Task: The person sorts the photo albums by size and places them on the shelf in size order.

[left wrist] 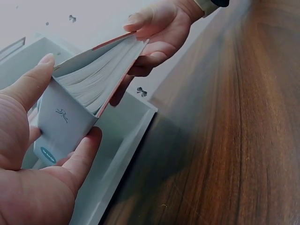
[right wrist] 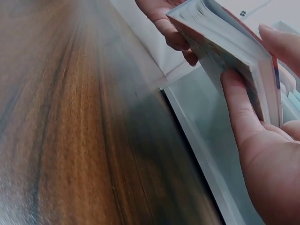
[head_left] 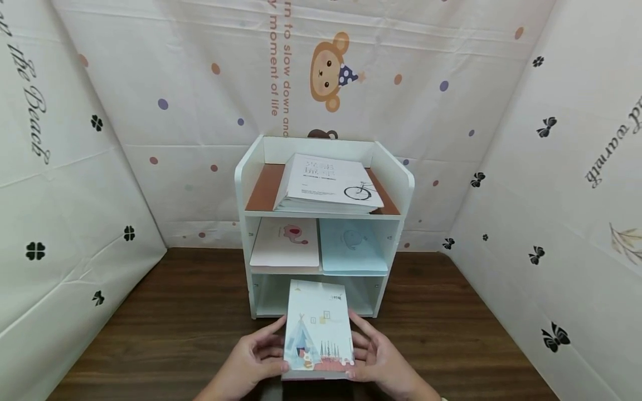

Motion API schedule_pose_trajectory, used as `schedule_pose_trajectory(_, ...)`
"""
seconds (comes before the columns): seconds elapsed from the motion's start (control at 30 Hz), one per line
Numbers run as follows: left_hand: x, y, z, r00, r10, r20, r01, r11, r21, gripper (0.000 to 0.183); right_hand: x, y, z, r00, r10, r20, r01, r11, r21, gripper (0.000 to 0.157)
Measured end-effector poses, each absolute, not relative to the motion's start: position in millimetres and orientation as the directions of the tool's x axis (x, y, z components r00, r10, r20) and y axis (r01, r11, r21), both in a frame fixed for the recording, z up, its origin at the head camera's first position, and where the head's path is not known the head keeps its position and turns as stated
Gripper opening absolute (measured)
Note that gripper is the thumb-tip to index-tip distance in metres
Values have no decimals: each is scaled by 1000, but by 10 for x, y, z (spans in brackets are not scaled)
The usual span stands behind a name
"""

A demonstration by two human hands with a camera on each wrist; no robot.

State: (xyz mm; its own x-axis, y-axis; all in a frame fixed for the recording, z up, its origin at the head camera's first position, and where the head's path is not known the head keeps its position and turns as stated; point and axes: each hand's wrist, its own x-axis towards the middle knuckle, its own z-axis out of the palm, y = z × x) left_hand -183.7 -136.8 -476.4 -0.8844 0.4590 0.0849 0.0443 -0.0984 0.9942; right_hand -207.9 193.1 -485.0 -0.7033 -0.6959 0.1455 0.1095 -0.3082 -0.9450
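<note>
Both hands hold a thick book (head_left: 321, 328) with a pale illustrated cover showing a blue tent, in front of the shelf's bottom compartment. My left hand (head_left: 251, 353) grips its left side, and in the left wrist view the thumb and fingers bracket its pale spine (left wrist: 65, 119). On the opposite side my right hand (head_left: 378, 356) grips the book, thumb on one cover and fingers on the other. The book is raised above the table, its far end overlapping the bottom opening in the head view. Its page edges fan slightly in the left wrist view.
A white three-level shelf (head_left: 242, 184) stands on the dark wood table (head_left: 200, 301). On its top lie stacked white books (head_left: 326, 184) with a bicycle drawing. The middle level holds a pink-white book (head_left: 281, 250) and a light blue book (head_left: 353, 253). Printed cloth (head_left: 190, 167) surrounds the table.
</note>
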Motion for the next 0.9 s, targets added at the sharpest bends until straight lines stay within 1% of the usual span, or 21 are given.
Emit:
schedule_pose_trajectory(0.13,-1828,-1370,-4762,-883,461,85,47,-94,994,88,-2084,1920,-4857,-700,-697,154,100,-310,-946,111)
schedule_pose_trajectory(0.33,-1820,-1358,-4746,-892,445,75,40,-89,995,88,-2089,1913,-4867,-702,-688,183,75,-327,-942,106)
schedule_pose_trajectory(0.63,-1826,-1351,-4756,-896,432,99,68,-86,994,90,-2108,1905,-4869,-728,-672,135,87,-285,-955,106)
schedule_pose_trajectory(0.9,-1854,-1353,-4794,-903,416,106,92,-53,994,90,-2122,1892,-4849,-753,-651,94,78,-231,-970,106)
